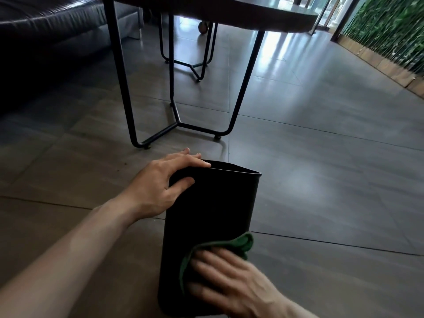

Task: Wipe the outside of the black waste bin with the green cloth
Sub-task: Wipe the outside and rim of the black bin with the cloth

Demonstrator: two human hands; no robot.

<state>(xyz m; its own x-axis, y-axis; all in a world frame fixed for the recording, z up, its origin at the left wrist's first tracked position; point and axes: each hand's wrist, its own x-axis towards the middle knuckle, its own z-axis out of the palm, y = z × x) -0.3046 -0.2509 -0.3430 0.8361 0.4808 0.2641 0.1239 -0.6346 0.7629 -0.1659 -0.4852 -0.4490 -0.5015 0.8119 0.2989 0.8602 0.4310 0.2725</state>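
The black waste bin lies tipped on the grey tiled floor, its open mouth pointing away from me and its base nearest me. My left hand grips the rim at the bin's left upper corner, fingers over the edge and thumb on the side wall. My right hand presses flat on the green cloth, which is spread over the near end of the bin's upper side. Most of the cloth is hidden beneath the hand; a folded edge sticks out at the bin's right side.
A dark table on thin black metal legs stands just beyond the bin. A black leather sofa is at the far left. A green plant wall with a wooden base runs along the right.
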